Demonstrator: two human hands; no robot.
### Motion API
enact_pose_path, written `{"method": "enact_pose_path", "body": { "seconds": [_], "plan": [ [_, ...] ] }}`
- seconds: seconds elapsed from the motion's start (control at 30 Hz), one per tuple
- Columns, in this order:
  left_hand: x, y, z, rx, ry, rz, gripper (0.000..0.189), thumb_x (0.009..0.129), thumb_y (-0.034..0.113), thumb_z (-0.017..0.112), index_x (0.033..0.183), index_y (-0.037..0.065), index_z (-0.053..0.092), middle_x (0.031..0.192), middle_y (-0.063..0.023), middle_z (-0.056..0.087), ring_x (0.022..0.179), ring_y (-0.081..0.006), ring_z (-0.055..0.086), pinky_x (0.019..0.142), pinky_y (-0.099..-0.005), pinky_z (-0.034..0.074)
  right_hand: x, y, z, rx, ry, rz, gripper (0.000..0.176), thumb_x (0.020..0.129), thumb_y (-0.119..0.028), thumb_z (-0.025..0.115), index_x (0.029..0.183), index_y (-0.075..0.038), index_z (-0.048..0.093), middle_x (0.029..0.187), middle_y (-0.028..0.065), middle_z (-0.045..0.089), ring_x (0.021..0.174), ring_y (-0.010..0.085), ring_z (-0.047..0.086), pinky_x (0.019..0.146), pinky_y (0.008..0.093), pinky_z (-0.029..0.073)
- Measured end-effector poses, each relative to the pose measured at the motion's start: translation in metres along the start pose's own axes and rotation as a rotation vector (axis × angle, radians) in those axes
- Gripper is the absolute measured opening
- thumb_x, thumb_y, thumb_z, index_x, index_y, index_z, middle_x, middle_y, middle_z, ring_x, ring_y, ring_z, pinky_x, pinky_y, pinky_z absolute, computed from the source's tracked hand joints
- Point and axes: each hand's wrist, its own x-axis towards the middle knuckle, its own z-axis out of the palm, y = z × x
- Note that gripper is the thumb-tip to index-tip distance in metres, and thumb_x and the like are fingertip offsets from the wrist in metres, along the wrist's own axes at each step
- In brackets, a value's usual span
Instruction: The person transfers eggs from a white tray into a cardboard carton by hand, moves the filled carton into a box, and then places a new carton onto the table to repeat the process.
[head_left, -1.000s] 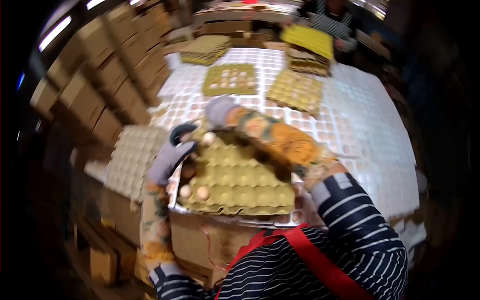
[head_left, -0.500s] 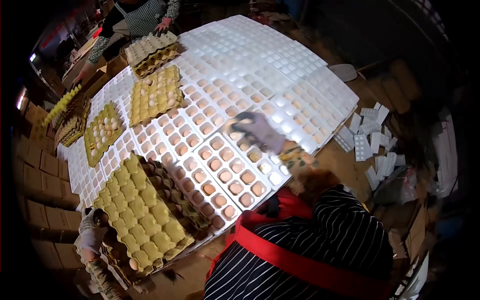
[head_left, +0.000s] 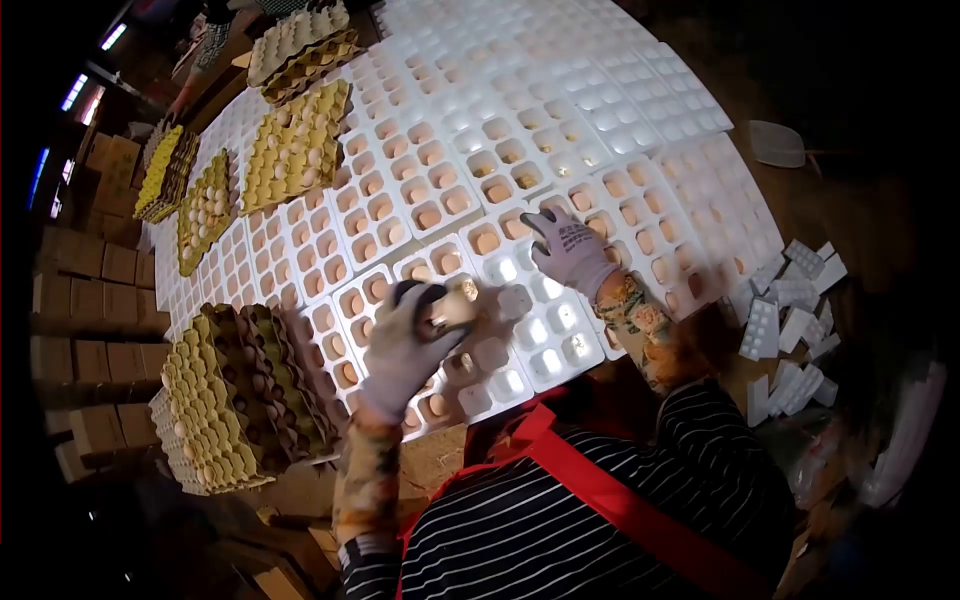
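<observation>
My left hand point(head_left: 405, 345), in a pale glove with dark fingertips, is closed around a pale egg point(head_left: 452, 312) above the white foam trays. The egg is slightly blurred. My right hand point(head_left: 572, 246), gloved alike, rests low over a foam tray point(head_left: 527, 318), its thumb and fingers apart. Just left of those fingertips, an egg point(head_left: 514, 226) sits in a cell. Several cells between and below my hands hold no egg, while brown eggs point(head_left: 428, 214) fill many cells farther up. What lies under my right palm is hidden.
Stacked pulp egg trays point(head_left: 215, 400) stand at the table's lower left. Another pulp tray point(head_left: 290, 150) holding eggs lies farther back, near a second stack point(head_left: 300, 50). Cardboard boxes point(head_left: 95, 365) line the left side. White foam pieces point(head_left: 790, 300) lie on the right-hand floor. Another person's sleeve point(head_left: 212, 45) shows at upper left.
My left hand has left the pulp tray stack and come right, over the foam trays, with an egg in it. My right hand, blurred before, has settled over a foam tray. The view has shifted.
</observation>
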Motion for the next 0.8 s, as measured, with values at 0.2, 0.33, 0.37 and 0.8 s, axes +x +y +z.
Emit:
{"method": "enact_pose_path", "body": {
  "seconds": [0.2, 0.33, 0.37, 0.8],
  "plan": [
    [0.057, -0.033, 0.102, 0.312, -0.085, -0.253, 0.045, 0.079, 0.022, 0.075, 0.12, 0.011, 0.061, 0.117, -0.0155, 0.061, 0.098, -0.0375, 0.064, 0.082, -0.0463, 0.054, -0.016, 0.025, 0.019, 0.713, 0.165, 0.079, 0.035, 0.095, -0.016, 0.063, 0.128, -0.004, 0.062, 0.103, 0.0077, 0.07, 0.08, 0.0123, 0.064, 0.07, 0.0248, 0.053],
    [0.023, -0.054, 0.102, 0.366, -0.054, -0.263, 0.054, 0.081, 0.025, 0.069, 0.133, 0.016, 0.057, 0.125, -0.0145, 0.058, 0.104, -0.0367, 0.063, 0.089, -0.0443, 0.053, -0.051, -0.006, -0.003, 1.343, 0.062, 0.379, 0.028, 0.097, -0.008, 0.059, 0.125, -0.003, 0.063, 0.103, -0.0009, 0.066, 0.072, 0.0044, 0.06, 0.06, 0.0201, 0.05],
    [0.017, -0.058, 0.108, 0.478, -0.091, -0.192, 0.057, 0.082, 0.027, 0.068, 0.137, 0.017, 0.055, 0.126, -0.014, 0.058, 0.104, -0.0369, 0.063, 0.09, -0.0451, 0.052, -0.053, 0.001, 0.018, 1.224, 0.032, 0.236, 0.03, 0.093, -0.004, 0.058, 0.123, -0.002, 0.063, 0.108, 0.0046, 0.067, 0.081, 0.0142, 0.065, 0.067, 0.0261, 0.052],
    [-0.034, -0.022, 0.114, 0.317, 0.338, -0.063, 0.06, 0.08, 0.023, 0.073, 0.137, 0.013, 0.055, 0.148, -0.0237, 0.04, 0.136, -0.0436, 0.037, 0.113, -0.0522, 0.029, -0.037, 0.008, 0.075, 0.222, 0.245, -0.472, 0.04, 0.086, -0.004, 0.061, 0.125, -0.004, 0.062, 0.123, 0.0204, 0.06, 0.118, 0.042, 0.053, 0.105, 0.0503, 0.041]
  ]
}}
